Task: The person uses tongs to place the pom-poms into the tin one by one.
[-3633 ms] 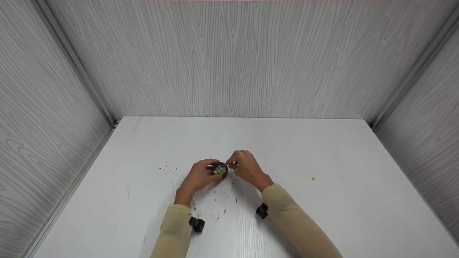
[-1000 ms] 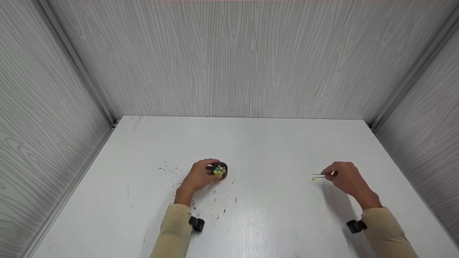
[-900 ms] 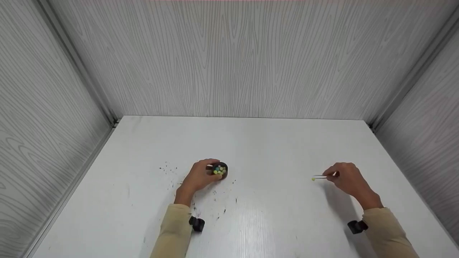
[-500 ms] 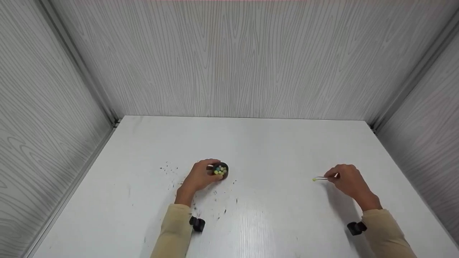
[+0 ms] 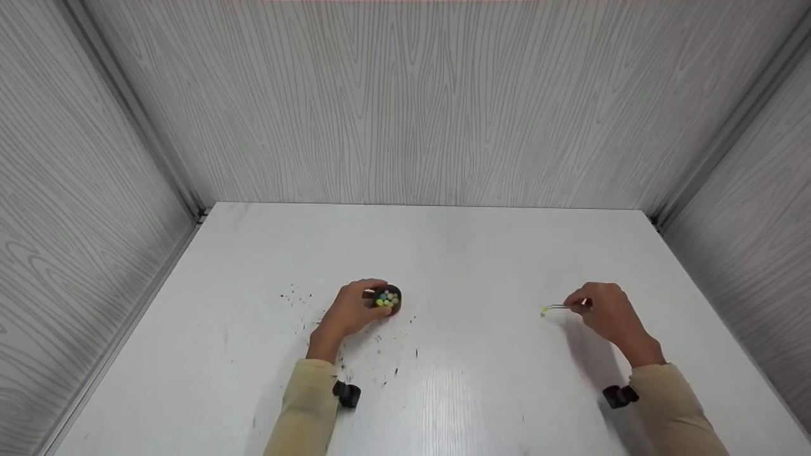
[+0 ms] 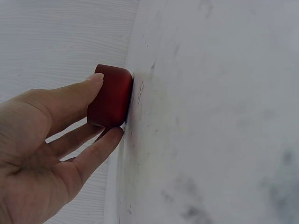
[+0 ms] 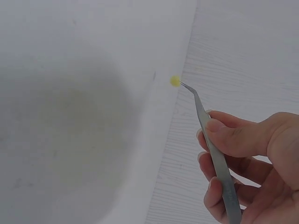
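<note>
My left hand [image 5: 352, 309] grips a small round cup [image 5: 396, 303] on the table between thumb and fingers. From the side, in the left wrist view, that cup [image 6: 111, 97] is dark red with rounded lower edges. Several small balls [image 5: 386, 300], yellow, green and bluish, lie inside it. Over on the right, my right hand [image 5: 608, 316] pinches steel tweezers [image 7: 216, 154] with a bent tip. A small yellow ball [image 7: 175, 81] sits at the tweezers' tips, seemingly held between them and just above the table.
The white table [image 5: 469, 266] carries dark specks and smudges [image 5: 380, 354] around and below the left hand. A grey wood-grain wall [image 5: 405, 101] rises behind it, with side walls at left and right. Each wrist bears a black camera [image 5: 347, 394].
My right hand went from the cup to the yellow ball on the right and closed the tweezers on it. Now ball and tweezers have shifted slightly left. The left hand stays at the cup.
</note>
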`<state>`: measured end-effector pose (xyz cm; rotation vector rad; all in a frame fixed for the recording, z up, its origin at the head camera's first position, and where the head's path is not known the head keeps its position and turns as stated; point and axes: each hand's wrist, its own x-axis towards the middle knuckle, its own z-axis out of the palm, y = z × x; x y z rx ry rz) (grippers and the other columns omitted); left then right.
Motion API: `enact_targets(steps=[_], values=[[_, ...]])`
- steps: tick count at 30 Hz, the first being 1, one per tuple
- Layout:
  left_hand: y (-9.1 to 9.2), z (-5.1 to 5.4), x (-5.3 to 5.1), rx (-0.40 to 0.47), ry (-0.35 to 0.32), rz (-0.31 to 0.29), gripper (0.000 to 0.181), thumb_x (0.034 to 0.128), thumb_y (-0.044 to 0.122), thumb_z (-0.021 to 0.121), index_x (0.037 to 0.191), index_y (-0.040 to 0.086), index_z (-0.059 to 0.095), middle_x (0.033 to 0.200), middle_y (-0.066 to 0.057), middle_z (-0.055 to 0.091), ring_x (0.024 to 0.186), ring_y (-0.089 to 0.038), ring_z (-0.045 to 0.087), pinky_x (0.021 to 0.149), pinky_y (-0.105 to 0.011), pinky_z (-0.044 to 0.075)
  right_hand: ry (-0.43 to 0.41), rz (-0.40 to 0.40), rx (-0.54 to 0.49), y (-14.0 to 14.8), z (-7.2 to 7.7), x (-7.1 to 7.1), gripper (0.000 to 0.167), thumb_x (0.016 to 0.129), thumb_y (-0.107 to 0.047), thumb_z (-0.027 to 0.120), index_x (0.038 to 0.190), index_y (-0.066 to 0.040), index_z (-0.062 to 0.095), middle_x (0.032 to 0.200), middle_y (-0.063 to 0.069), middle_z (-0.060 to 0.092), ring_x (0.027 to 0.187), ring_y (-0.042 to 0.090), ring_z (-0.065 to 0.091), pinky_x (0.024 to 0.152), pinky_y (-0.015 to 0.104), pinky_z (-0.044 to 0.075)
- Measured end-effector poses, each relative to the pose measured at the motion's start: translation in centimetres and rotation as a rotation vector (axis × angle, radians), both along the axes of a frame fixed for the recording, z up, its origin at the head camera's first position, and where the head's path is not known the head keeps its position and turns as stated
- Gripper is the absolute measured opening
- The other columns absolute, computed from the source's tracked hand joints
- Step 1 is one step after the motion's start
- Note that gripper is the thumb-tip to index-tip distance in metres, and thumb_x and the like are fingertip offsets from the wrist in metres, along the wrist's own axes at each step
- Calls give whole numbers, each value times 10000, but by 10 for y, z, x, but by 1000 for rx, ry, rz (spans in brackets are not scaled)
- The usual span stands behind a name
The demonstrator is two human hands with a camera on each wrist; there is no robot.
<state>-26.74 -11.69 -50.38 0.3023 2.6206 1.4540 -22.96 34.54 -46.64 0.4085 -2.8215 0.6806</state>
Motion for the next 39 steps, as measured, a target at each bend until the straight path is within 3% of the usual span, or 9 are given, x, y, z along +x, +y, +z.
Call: enact_targets(steps=[18, 39], values=[[-2, 1, -2, -29, 6, -28, 537, 924, 73, 766, 1433, 59, 592, 1456, -194, 583, 1302, -394, 619, 1096, -512, 514, 50, 52, -64, -32, 8, -6, 163, 848, 115, 745, 894, -19, 824, 861, 149, 761, 783, 285, 701, 680, 320, 555], [0, 1, -1, -44, 9, -31, 526, 936, 87, 757, 1433, 53, 588, 1462, -200, 580, 1319, -404, 605, 1113, -525, 498, 35, 150, -151, -97, 11, -28, 173, 849, 124, 742, 891, -20, 828, 863, 130, 771, 816, 264, 727, 730, 377, 599]])
